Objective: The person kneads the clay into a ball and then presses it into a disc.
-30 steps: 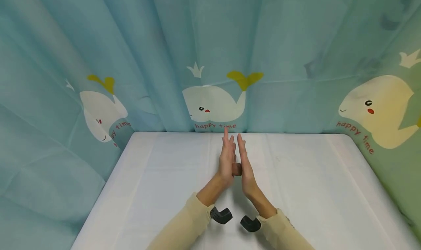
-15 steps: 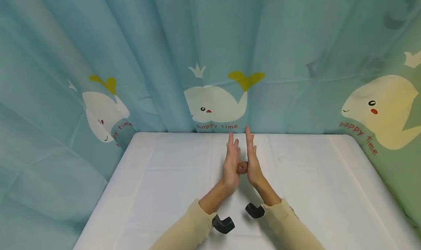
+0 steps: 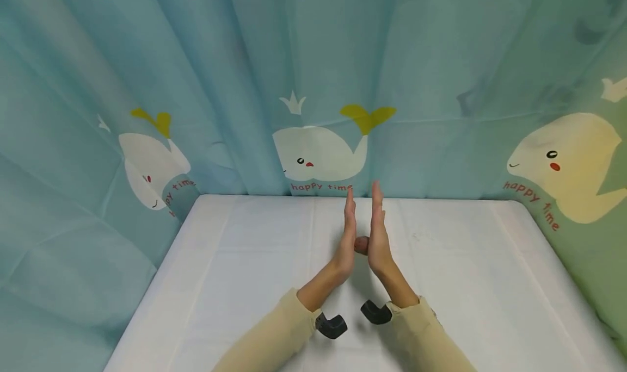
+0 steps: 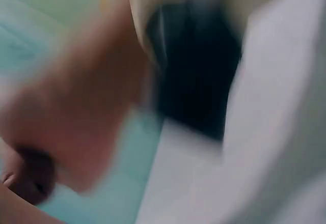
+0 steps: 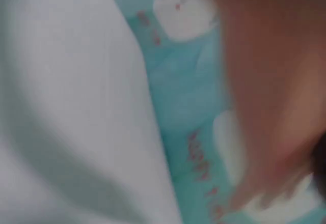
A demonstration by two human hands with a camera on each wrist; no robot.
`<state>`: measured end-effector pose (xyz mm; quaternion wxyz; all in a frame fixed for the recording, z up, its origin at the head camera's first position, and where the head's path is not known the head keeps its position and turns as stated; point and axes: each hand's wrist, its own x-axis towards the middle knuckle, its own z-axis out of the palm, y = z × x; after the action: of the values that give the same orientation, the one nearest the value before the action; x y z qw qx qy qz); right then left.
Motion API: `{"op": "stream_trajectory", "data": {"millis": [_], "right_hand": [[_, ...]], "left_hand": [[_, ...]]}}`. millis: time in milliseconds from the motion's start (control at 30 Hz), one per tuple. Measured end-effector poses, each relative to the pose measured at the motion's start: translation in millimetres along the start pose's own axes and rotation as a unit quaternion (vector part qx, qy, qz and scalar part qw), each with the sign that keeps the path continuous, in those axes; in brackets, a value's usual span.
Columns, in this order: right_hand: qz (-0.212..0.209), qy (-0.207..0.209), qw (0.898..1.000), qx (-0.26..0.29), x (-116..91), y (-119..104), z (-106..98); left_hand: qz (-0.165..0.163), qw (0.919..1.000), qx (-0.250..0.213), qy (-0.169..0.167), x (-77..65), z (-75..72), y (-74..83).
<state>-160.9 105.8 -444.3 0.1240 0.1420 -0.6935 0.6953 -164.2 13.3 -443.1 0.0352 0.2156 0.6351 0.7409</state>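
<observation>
Between my two palms sits a small rounded brown lump [image 3: 361,245], of a kind I cannot tell for sure. My left hand [image 3: 345,247] presses it from the left, fingers straight and pointing away from me. From the right, my right hand [image 3: 379,244] presses against it with its fingers also straight. The hands stand upright, palms facing, above the table. In the left wrist view the brown lump [image 4: 33,178] shows dark and creased at the lower left, touching a blurred palm. A dark bit of it is cut off at the right edge of the right wrist view.
A white-covered table [image 3: 254,252] lies below the hands. Blue-green curtains [image 3: 421,89] with whale prints hang behind it and at both sides. Black wrist cameras [image 3: 331,326] stick out from the beige sleeves [image 3: 274,328].
The palms slide back and forth against each other with the lump turning between them. The right hand has moved right and away from me; the lump has shifted slightly right.
</observation>
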Motion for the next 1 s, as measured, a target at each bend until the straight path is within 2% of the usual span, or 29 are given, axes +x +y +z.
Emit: {"op": "stream_trajectory", "data": {"millis": [100, 167, 233, 267, 367, 400, 467, 533, 600, 667, 800, 900, 1000], "right_hand": [[0.026, -0.001, 1.0, 0.011, -1.5, 10.5, -3.3], [0.026, -0.02, 0.999, 0.019, -9.6, 12.8, 2.1], [0.012, -0.038, 0.999, 0.017, -19.5, 11.5, 10.3], [0.0, -0.044, 0.999, 0.018, -23.4, 9.1, 14.1], [-0.028, -0.042, 0.999, 0.017, -25.7, -2.2, 17.3], [-0.035, -0.036, 0.999, 0.012, -23.3, -6.8, 16.2], [-0.038, -0.028, 0.999, 0.003, -16.0, -14.5, 12.4], [-0.03, -0.025, 0.999, -0.015, -7.5, -15.6, 7.2], [-0.017, -0.023, 1.0, -0.013, -0.3, -10.1, 2.3], [0.0, -0.018, 1.0, -0.003, 1.8, -0.4, -1.0], [0.006, -0.032, 0.999, 0.032, -11.4, 8.7, 5.0], [-0.009, -0.054, 0.998, 0.021, -25.2, -1.6, 15.8], [-0.031, -0.055, 0.998, 0.007, -25.2, -14.5, 18.8]], "left_hand": [[0.012, 0.9995, -0.031, -0.003, -1.5, 1.2, 8.2], [0.029, 0.9991, -0.03, 0.007, 3.3, -1.7, 10.5], [0.045, 0.9986, -0.008, 0.028, 9.1, -7.0, 9.2], [0.041, 0.9985, 0.006, 0.036, 11.1, -9.6, 7.0], [0.029, 0.997, 0.067, 0.028, 12.5, -13.8, -5.1], [0.025, 0.997, 0.071, 0.021, 11.0, -13.2, -9.2], [0.013, 0.9977, 0.066, 0.007, 6.6, -10.1, -15.4], [0.007, 0.9991, 0.042, 0.0, 1.7, -6.0, -16.0], [0.0, 0.9999, 0.01, -0.01, -3.7, -2.0, -8.9], [-0.001, 0.9999, -0.003, -0.016, -6.4, -0.3, 0.5], [0.018, 0.9994, -0.029, 0.008, 1.1, -4.4, 11.4], [0.034, 0.9982, -0.025, 0.042, 11.7, -11.7, 6.7], [0.024, 0.9995, 0.003, 0.022, 11.8, -14.6, -3.3]]}}
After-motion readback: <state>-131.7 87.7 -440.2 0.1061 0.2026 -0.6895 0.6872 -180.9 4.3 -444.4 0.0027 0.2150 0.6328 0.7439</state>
